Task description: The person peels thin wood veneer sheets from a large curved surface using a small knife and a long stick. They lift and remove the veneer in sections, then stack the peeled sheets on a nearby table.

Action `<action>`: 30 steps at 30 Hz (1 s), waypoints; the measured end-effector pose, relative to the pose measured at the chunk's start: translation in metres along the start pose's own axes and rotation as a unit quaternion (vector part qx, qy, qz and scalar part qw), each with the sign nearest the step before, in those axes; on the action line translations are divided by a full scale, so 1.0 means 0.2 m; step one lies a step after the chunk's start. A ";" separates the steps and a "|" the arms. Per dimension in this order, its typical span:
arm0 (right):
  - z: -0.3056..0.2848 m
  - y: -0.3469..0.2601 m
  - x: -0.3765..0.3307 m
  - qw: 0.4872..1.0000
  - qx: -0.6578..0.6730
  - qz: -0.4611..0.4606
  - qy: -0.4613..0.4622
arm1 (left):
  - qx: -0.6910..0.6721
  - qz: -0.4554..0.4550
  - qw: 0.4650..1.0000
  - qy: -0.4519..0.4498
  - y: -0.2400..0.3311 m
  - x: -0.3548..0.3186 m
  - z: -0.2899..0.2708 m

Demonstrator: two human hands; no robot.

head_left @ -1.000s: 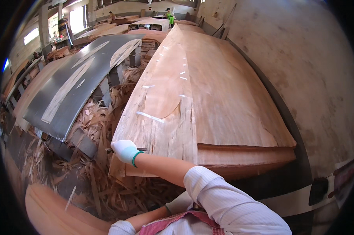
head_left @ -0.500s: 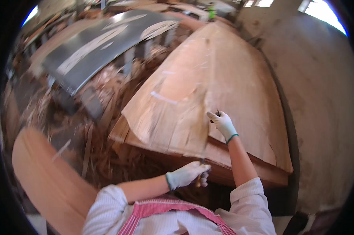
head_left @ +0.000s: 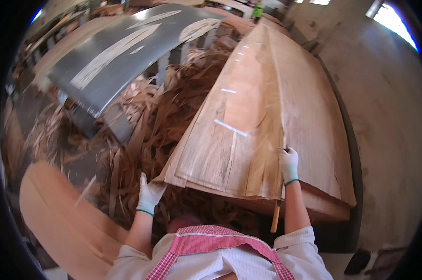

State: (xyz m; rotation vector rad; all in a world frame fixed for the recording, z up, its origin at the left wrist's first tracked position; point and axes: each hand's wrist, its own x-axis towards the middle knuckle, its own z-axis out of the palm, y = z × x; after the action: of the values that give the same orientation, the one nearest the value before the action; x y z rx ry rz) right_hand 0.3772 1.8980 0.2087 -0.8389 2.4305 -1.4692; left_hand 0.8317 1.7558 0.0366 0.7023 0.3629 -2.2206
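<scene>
A large sheet of pale wood veneer [head_left: 206, 158], seamed and bearing strips of white tape, lies on a stack of sheets before me. My left hand [head_left: 151, 192], in a white glove with green cuff, is at the stack's near left corner. Its thumb stands up, apart from the fingers, whose tips are partly hidden at the sheet edge. My right hand [head_left: 289, 164], gloved alike, is closed on a small dark tool at the long seam; its kind is unclear. Below it, a wooden-handled tool [head_left: 275, 217] sticks out from the sheet's near edge, untouched by either hand.
A dark, shiny panel with pale patches [head_left: 113, 56] stands on supports at the far left. Heaps of veneer scraps [head_left: 173, 102] cover the floor between. A curved brown board [head_left: 63, 210] is at my near left. A wall [head_left: 383, 121] rises on the right; a person in green [head_left: 257, 10] is far off.
My left hand has let go of the wooden-handled tool and moved left to the stack's corner. My right hand has come nearer along the seam. The view has shifted.
</scene>
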 end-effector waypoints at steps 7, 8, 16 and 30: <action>0.15 -0.37 -0.03 0.992 -0.119 -0.025 0.016 | 0.176 0.177 0.967 0.059 0.18 0.39 0.05; 0.18 -0.41 -0.03 0.991 -0.119 -0.062 0.023 | 0.183 0.198 0.963 0.026 0.22 0.42 0.08; 0.37 -0.94 0.09 0.996 -0.083 -0.041 0.018 | 0.236 0.334 0.913 0.014 0.63 0.44 0.53; -0.16 -0.78 -0.02 0.987 0.153 -0.016 0.038 | 0.253 0.504 0.819 -0.104 0.17 -0.39 1.32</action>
State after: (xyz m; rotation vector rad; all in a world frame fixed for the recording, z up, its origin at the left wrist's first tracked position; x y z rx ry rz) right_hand 0.4249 1.8699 0.3584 -0.7697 2.1667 -1.8563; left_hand 0.8018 1.6580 0.2954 0.6768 -0.6304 -1.3052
